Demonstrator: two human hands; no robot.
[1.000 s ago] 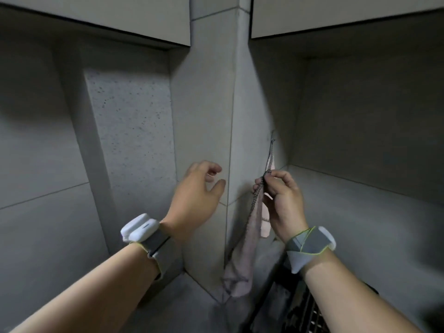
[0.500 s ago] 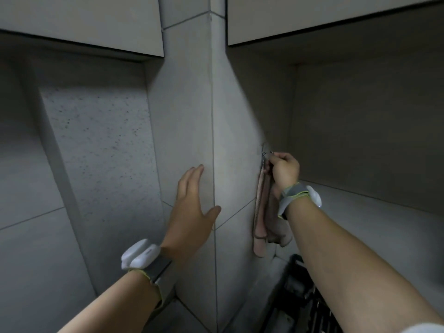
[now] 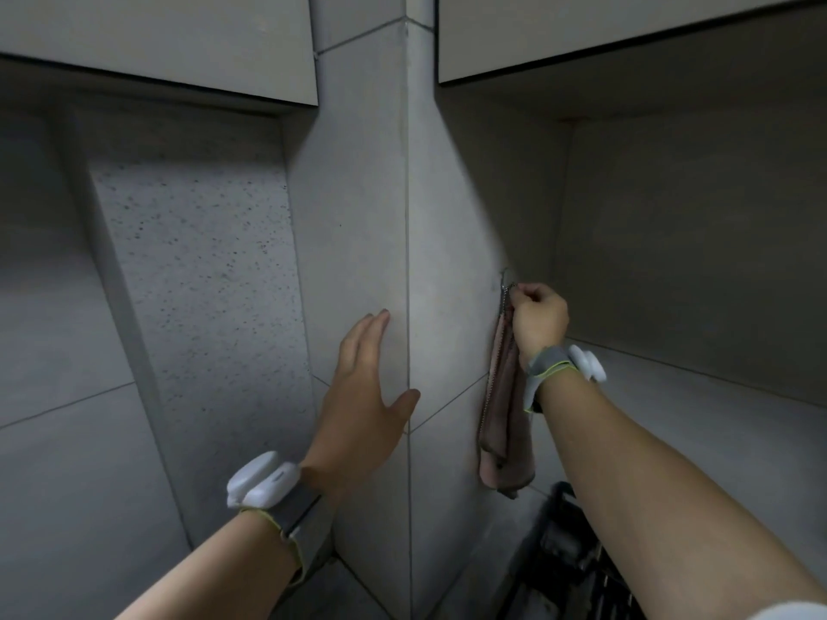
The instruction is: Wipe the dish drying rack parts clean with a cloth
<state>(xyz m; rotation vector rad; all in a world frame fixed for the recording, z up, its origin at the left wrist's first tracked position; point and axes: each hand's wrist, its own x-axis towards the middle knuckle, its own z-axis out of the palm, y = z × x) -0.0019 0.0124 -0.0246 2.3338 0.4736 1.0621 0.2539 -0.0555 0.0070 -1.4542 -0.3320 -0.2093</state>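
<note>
The black wire dish rack (image 3: 577,570) is cut off by the bottom edge below the hanging pink cloth (image 3: 508,422), its parts blurred. The right hand (image 3: 539,322) hides the cloth's top and whatever hook holds it.

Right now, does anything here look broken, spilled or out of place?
Nothing stands out. The right hand pinches the top of a pinkish cloth that hangs straight down against the tiled wall. The left hand is open by the wall's corner. The dark rack below is mostly cut off.
</note>
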